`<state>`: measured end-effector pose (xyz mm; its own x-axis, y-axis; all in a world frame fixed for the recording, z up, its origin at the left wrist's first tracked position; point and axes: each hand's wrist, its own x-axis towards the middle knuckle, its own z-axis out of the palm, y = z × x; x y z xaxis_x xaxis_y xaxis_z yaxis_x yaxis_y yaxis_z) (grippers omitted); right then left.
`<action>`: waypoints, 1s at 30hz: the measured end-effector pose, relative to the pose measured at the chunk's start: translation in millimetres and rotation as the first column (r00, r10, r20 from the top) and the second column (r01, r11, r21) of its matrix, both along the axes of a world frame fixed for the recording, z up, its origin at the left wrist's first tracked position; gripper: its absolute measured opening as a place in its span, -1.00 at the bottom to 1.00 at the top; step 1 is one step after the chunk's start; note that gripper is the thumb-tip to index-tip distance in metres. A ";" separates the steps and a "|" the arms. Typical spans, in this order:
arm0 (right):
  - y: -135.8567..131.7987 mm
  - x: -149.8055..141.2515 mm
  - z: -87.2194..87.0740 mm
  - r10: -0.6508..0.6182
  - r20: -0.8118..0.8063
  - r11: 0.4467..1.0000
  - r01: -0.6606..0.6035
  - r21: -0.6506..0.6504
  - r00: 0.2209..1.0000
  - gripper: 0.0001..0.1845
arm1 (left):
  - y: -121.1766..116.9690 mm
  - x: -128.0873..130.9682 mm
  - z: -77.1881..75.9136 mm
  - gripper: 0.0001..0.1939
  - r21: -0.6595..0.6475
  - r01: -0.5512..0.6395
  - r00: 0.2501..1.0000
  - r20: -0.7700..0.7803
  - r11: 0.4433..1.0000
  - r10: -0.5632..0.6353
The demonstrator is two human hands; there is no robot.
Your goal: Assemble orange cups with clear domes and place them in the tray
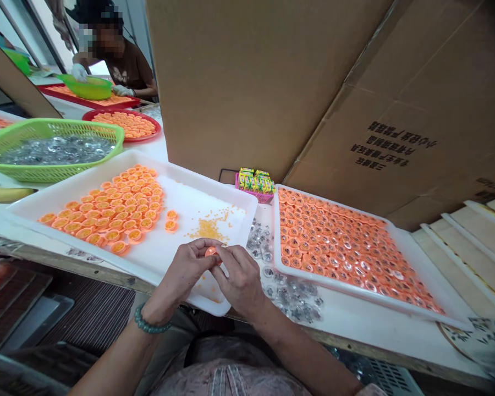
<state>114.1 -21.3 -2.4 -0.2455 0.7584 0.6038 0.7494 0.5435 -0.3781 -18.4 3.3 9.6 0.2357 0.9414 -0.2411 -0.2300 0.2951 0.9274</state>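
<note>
A small round orange plastic piece [212, 252] is pinched between the fingertips of my left hand [183, 272] and my right hand [242, 279]. Fingers cover most of it. Both hands are over the front right corner of a white tray [181, 190]. In that tray, many orange cups [111, 212] with yellow-orange contents stand grouped at the left, with two more cups [171, 220] apart from them. Loose yellow-orange beads [209, 226] are scattered just beyond my fingers. Right of my hands, clear domed plastic pieces [292, 297] lie on the table.
At the right, another white tray [334, 283] holds rows of orange pieces with clear tops. A green basket [53, 173] of clear pieces stands left. A pink basket [259, 196] holds small packets. Large cardboard [251, 82] stands behind. A gloved co-worker [127, 69] handles a green bowl [88, 88].
</note>
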 end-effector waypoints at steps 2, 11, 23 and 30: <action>-0.6 -2.4 -0.8 -0.017 0.026 1.000 0.017 0.015 1.000 -0.79 | 0.1 -0.1 -0.6 -0.74 0.002 -0.014 1.000 -0.012 1.000 0.014; 0.3 1.8 6.2 0.037 -0.039 0.995 -0.040 -0.093 0.999 -0.72 | -0.6 -0.9 3.1 -0.51 -0.016 0.013 0.998 -0.069 1.000 -0.014; 0.5 20.8 0.9 0.114 0.153 0.993 -0.109 -0.042 0.982 -0.71 | 1.6 10.4 -2.4 0.00 -0.031 0.170 0.977 -0.122 0.985 -0.173; 48.8 107.6 4.4 -0.239 -0.134 0.969 0.227 -0.095 0.962 -0.83 | 5.7 7.6 -16.3 -0.13 -0.059 0.041 0.967 -0.249 0.997 -0.054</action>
